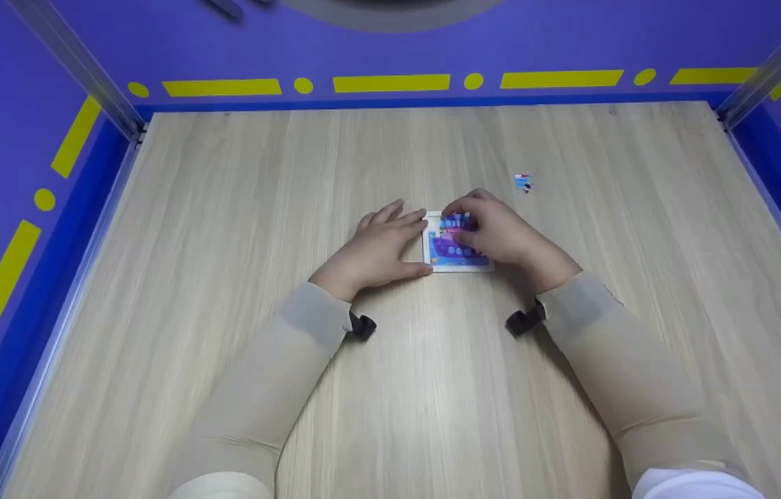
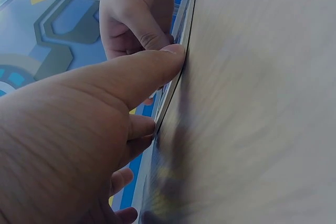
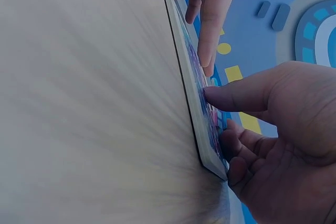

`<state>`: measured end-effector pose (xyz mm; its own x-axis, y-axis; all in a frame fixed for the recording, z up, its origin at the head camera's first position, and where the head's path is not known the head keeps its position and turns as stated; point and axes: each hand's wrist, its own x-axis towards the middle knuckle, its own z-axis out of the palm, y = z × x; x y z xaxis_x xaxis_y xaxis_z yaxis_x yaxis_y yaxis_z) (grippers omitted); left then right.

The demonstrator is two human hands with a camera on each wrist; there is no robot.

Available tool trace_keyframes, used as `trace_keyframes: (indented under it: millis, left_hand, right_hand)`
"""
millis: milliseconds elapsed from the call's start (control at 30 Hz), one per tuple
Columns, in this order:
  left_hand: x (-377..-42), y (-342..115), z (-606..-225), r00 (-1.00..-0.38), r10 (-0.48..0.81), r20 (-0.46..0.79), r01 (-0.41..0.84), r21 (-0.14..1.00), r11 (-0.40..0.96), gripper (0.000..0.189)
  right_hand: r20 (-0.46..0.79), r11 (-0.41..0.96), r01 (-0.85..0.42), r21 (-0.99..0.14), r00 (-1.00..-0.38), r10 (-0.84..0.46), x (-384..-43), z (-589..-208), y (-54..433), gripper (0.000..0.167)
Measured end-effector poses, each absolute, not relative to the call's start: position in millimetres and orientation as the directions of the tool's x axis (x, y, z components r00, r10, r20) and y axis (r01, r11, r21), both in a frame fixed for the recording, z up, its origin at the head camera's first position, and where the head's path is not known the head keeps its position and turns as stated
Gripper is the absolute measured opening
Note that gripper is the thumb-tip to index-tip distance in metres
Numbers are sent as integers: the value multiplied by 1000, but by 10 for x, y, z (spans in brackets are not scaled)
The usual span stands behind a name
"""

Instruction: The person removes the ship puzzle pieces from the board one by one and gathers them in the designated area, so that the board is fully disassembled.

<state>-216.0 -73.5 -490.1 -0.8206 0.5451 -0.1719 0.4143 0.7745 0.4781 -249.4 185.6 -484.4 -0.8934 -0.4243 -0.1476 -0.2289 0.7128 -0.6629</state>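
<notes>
Wood-grain bench point(image 1: 425, 388): left grip point(image 1: 383, 251) released, touching mid-frame jigsaw point(image 1: 447, 254); right grip point(image 1: 503, 230), can't tell. Left slipping could skid it.

The right hand point(image 3: 299, 137) and left hand point(image 3: 214, 6) touch 1 pale-edged picture board point(image 3: 197, 106).

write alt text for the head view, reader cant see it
A person's left hand touches the left edge of a small puzzle while the right hand curls over its picture. One or more loose pieces lie beyond, on the table.
</notes>
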Motion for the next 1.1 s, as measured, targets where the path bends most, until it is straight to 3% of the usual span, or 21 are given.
trace_keyframes:
  millis: [700,1100]
  left_hand:
    - [-2173,-725,-4898,-820,545,-175,422,458,782,89]
    - [-2162,-722,-4887,-822,539,-184,412,460,786,89]
  right_hand:
    - [-87,703,-223,-676,-923,-376,-2530,-4840,1916,32]
    - [-97,692,-241,-681,-906,-412,-2568,-4824,1976,38]
